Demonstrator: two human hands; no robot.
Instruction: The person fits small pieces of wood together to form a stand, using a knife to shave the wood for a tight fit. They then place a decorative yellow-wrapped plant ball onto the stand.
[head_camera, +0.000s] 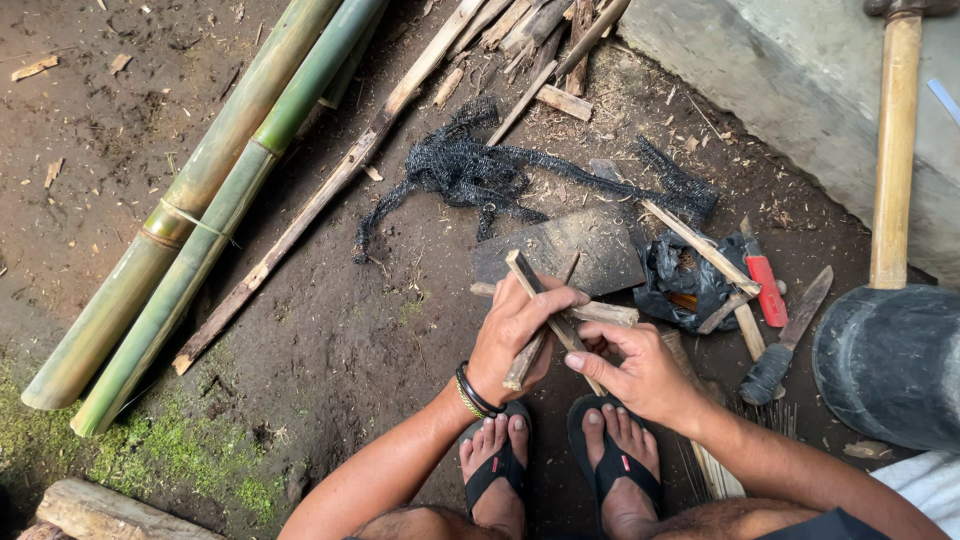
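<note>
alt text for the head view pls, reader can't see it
Seen from above, a seated person's left hand and right hand grip a split bamboo stick over sandalled feet on a dirt floor. Green bamboo poles lie to the left; black netting, a knife and a red-handled tool lie nearby.

Two thin brown wood sticks (535, 315) sit in the left hand (515, 335), which is closed around them. They cross like an X. One tilts up past the fingers. The right hand (635, 370) pinches the lower end.
</note>
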